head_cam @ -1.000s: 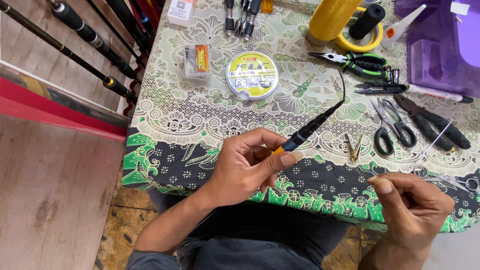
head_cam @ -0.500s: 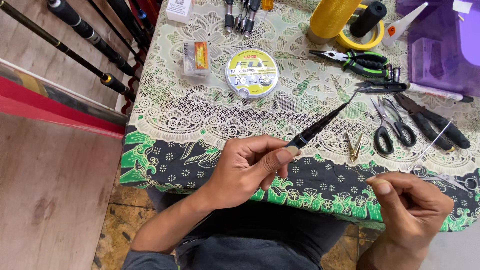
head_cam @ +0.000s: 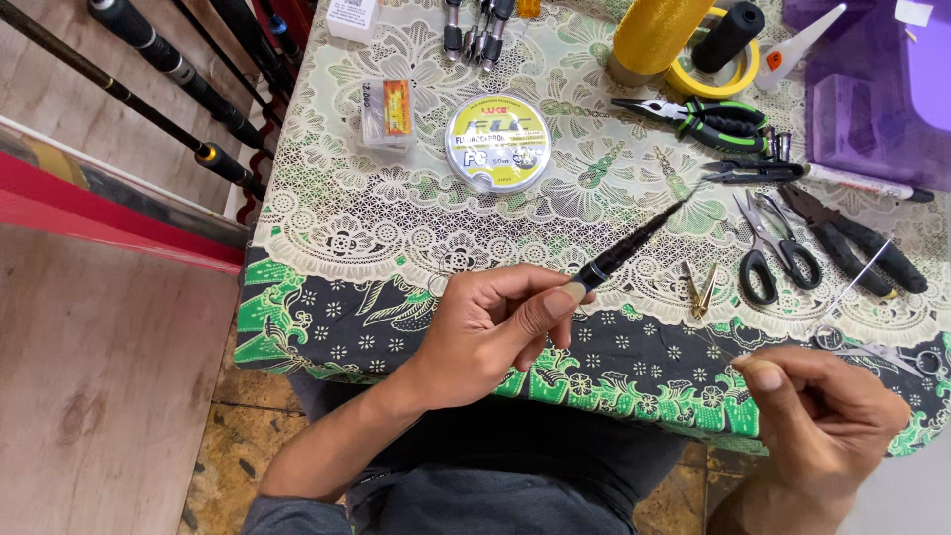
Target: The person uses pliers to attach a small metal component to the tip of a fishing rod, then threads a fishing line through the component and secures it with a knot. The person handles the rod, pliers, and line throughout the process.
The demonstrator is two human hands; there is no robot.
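At 9 o'clock, off the bench edge, several dark fishing rods [head_cam: 168,69] lie slanted over the wooden floor. On the lace-patterned bench [head_cam: 347,238] at about 11 o'clock sit a small clear box with an orange label [head_cam: 386,114] and, just beside it, a round flat spool of line [head_cam: 497,144].

Our left hand [head_cam: 485,332] is at the centre, its fingers [head_cam: 555,302] closed around the butt of a slender dark rod tip section [head_cam: 634,243]. The section is lifted off the bench and points toward 1 o'clock, and its fine end reaches near the small dark tools below the green-handled pliers [head_cam: 708,114]. At 12 o'clock stand a yellow thread spool [head_cam: 649,40] and a black cylinder [head_cam: 728,38].

Right of the tip lie a small brass piece [head_cam: 701,289], scissors [head_cam: 773,248] and black pliers [head_cam: 857,243].

At 4 o'clock our right hand [head_cam: 822,426] is curled, thumb pressed to forefinger. A pale thin strand [head_cam: 862,272] runs up from near it toward 1 o'clock. We cannot tell whether the strand is in that pinch.

We judge this to be a holding-and-lining-up step, with the tip steadied in one hand and fine work readied in the other. Any next move calls for keeping the tip from wobbling and for bringing the two hands closer, since they are well apart.
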